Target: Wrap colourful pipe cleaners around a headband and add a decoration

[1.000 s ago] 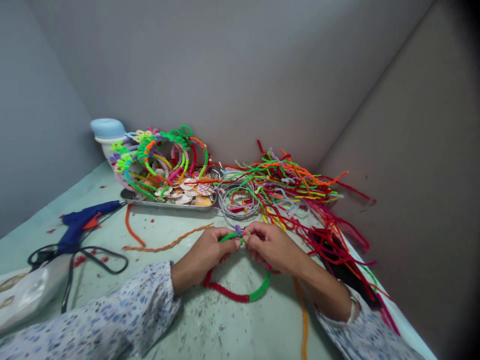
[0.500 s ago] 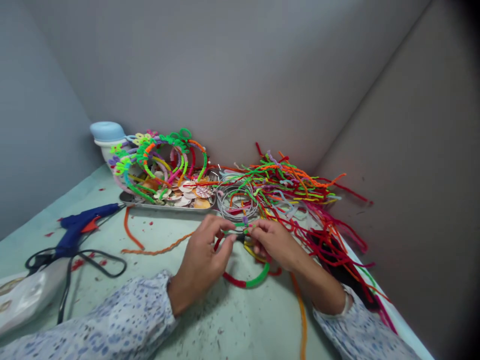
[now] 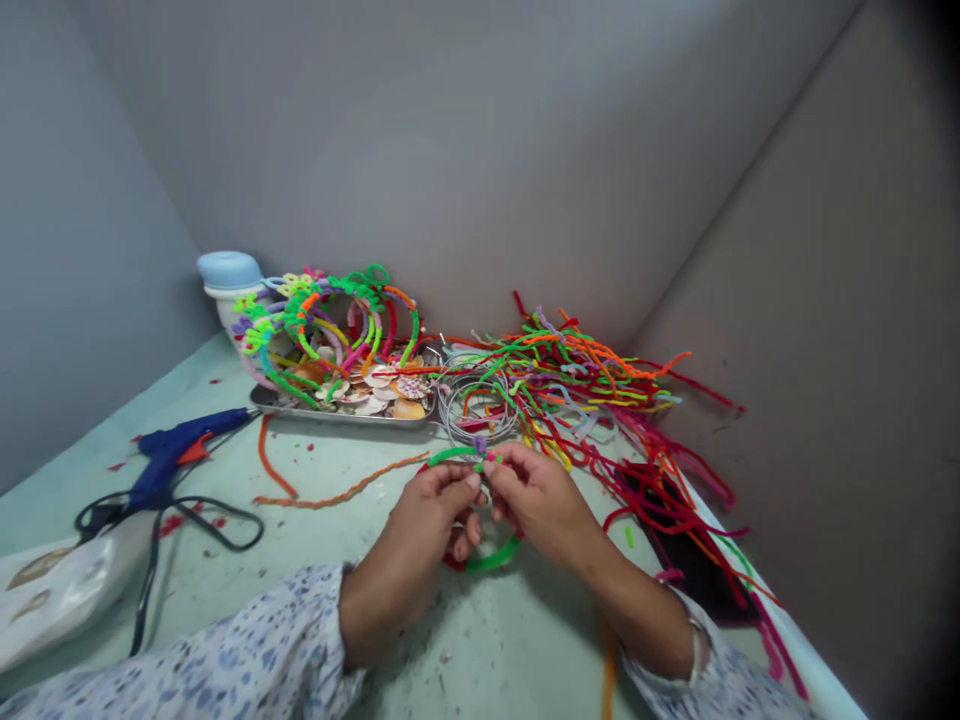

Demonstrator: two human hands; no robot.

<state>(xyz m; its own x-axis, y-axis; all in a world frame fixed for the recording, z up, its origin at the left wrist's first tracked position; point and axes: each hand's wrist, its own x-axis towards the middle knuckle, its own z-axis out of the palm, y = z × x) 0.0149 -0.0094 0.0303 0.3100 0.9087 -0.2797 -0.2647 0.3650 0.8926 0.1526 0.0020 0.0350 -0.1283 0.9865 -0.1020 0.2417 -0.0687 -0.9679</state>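
A hoop wrapped in red and green pipe cleaner point(image 3: 495, 557) is between my hands, just above the table. My left hand point(image 3: 431, 515) closes round its left side, thumb and fingers bent near the top. My right hand point(image 3: 536, 495) pinches at the top of the hoop, its fingertips close to my left thumb. A small purple tuft point(image 3: 480, 442) sticks up there, with green and pink bits by the fingertips. What exactly the right fingertips grip is partly hidden.
Behind stands a metal tray point(image 3: 345, 415) of shells and finished hoops, beside a blue-lidded bottle point(image 3: 229, 270). A wire coil point(image 3: 476, 405) and heaped pipe cleaners point(image 3: 585, 360) lie right, partly over a dark flat object point(image 3: 701, 560). A blue glue gun point(image 3: 169, 450) with its cord lies left.
My left hand has turned inward and closed round the hoop. A dark and yellow object by my right fingers no longer shows there. The view has shifted slightly.
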